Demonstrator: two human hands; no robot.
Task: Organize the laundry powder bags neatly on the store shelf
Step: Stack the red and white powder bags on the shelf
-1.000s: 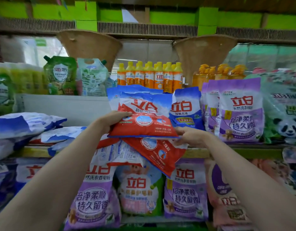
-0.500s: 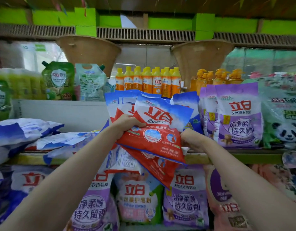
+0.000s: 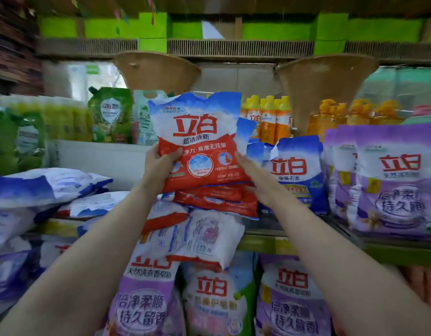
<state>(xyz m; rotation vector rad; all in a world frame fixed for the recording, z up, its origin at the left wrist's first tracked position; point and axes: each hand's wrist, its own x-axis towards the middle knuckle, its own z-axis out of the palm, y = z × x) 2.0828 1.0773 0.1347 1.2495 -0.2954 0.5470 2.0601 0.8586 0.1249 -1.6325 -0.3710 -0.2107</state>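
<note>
Red bag (image 3: 204, 146) now upright above shelf (image 3: 270, 241)

Green-painted top shelf (image 3: 277, 31), two woven baskets (image 3: 158, 71) hung beneath, brick wall (image 3: 13, 44) at left

Glowing evenly under bright, soft daylight, casting no hard shadows. Bending and stretching toward the corners through wide-angle distortion. Smearing with motion blur at the edges, blurring the green pouches (image 3: 110, 115) and purple bags (image 3: 389, 180).
</note>
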